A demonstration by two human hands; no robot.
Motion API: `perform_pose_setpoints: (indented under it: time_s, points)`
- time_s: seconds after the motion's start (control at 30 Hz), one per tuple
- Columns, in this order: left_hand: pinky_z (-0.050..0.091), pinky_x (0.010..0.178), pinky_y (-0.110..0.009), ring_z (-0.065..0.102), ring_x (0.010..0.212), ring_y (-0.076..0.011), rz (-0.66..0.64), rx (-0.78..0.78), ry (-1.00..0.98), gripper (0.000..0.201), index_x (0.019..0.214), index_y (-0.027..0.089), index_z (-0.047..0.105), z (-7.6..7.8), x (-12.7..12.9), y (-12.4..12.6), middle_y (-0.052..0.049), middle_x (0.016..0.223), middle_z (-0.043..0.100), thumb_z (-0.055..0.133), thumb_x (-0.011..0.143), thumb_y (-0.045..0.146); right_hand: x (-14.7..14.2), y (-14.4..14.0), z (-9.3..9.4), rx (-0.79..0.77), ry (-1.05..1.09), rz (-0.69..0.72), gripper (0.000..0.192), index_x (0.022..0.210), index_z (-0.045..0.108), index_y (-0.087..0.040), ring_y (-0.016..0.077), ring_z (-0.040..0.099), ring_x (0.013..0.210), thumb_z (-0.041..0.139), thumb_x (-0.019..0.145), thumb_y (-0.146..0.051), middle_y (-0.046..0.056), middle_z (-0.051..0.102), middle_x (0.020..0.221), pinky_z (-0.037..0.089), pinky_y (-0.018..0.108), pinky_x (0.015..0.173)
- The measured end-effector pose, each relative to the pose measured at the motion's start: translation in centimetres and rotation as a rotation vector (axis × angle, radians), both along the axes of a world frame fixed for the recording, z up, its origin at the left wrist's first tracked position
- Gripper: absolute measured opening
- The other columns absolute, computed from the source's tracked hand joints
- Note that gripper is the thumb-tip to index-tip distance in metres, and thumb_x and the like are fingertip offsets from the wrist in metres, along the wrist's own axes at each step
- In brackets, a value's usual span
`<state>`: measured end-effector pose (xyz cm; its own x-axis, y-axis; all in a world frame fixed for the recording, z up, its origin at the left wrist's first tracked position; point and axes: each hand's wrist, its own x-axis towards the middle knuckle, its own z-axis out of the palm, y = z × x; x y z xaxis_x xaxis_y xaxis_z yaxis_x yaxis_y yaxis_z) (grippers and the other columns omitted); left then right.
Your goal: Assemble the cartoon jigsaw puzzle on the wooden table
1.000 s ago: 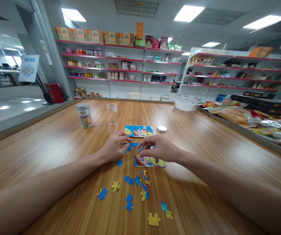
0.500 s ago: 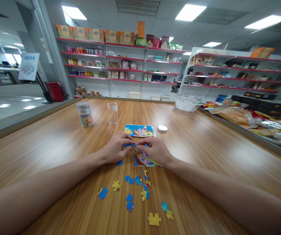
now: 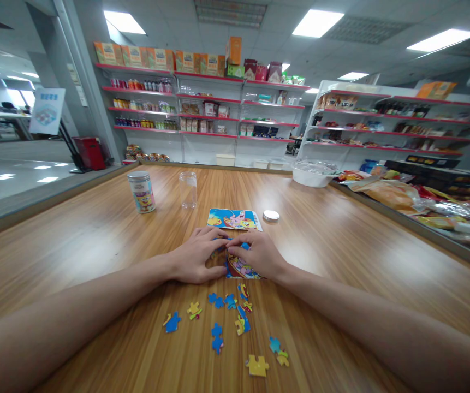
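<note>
Seemingly mid-fitting, the left hand (image 3: 197, 255) and right hand (image 3: 261, 254) curved over the part-built jigsaw puzzle (image 3: 239, 268), six o'clock from the picture card (image 3: 235, 219); any grip was hidden. Joining probably called for aligned edges.

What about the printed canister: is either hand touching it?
No: the left hand and right hand are at the partly assembled puzzle, while the printed canister stands well apart from both.
</note>
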<state>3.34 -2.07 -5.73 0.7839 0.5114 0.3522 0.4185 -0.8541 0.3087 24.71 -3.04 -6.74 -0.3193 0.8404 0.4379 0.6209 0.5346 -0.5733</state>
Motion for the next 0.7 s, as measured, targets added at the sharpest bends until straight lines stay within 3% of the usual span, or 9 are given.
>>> perform_pose_setpoints:
  time_s: [0.17, 0.33, 0.57, 0.7]
  points:
    - [0.032, 0.109, -0.051, 0.043, 0.128, -0.0327, 0.014, 0.0, 0.01, 0.055, 0.134, 0.025, 0.052, 0.0, 0.0, 0.0, -0.011, 0.133, 0.053, 0.068, 0.082, 0.037, 0.1, 0.1, -0.1, 0.075, -0.059, 0.024, 0.014, 0.091, 0.077, -0.024, 0.0231, 0.064, 0.091, 0.073, 0.079, -0.016, 0.003, 0.073, 0.089, 0.049, 0.037, 0.086]
    - [0.032, 0.11, -0.049, 0.044, 0.127, -0.0317, -0.002, -0.011, -0.026, 0.06, 0.136, 0.023, 0.049, -0.1, -0.1, 0.1, -0.01, 0.134, 0.053, 0.07, 0.081, 0.035, 0.5, -0.4, 0.3, 0.223, -0.033, 0.074, 0.035, 0.091, 0.075, -0.021, 0.0213, 0.061, 0.089, 0.053, 0.079, 0.003, 0.006, 0.068, 0.09, 0.048, 0.035, 0.083]
    - [0.039, 0.105, -0.044, 0.051, 0.114, -0.0258, -0.027, 0.058, -0.183, 0.027, 0.112, 0.023, 0.067, 0.3, -0.3, -0.1, -0.008, 0.117, 0.06, 0.058, 0.087, 0.022, 0.9, -0.9, 0.6, 0.303, -0.135, 0.113, 0.039, 0.085, 0.076, -0.019, 0.0212, 0.057, 0.081, 0.053, 0.068, 0.007, 0.005, 0.066, 0.08, 0.045, 0.033, 0.074]
    - [0.041, 0.102, -0.045, 0.052, 0.109, -0.0266, -0.109, 0.114, -0.121, 0.026, 0.104, 0.025, 0.072, 0.4, -0.2, -0.2, -0.005, 0.11, 0.067, 0.055, 0.086, 0.017, 1.0, -0.8, 0.6, 0.245, -0.178, 0.077, 0.037, 0.076, 0.078, -0.02, 0.0212, 0.057, 0.078, 0.055, 0.064, 0.007, 0.005, 0.064, 0.075, 0.044, 0.033, 0.071]
